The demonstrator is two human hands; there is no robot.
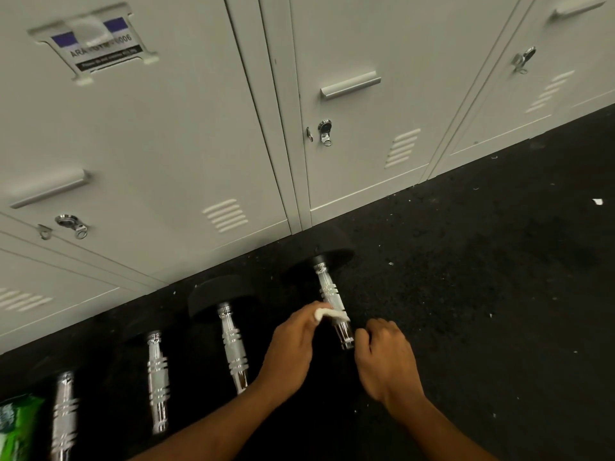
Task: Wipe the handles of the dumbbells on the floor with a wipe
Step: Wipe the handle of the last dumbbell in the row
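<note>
Mid-wipe on the rightmost dumbbell handle (pixel 329 294) by the lockers (pixel 166 144): left hand (pixel 293 344) pinches the white wipe (pixel 327 313) onto it, right hand (pixel 386 357) curls at its near end (can't tell if gripping), next probably rubbing toward the far end.

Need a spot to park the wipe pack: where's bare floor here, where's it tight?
Free: black floor right of the rightmost dumbbell, bordered by lockers behind and the right hand; only specks and a white scrap. Tight: left, three more dumbbells side by side with narrow gaps, green pack at the corner.
</note>
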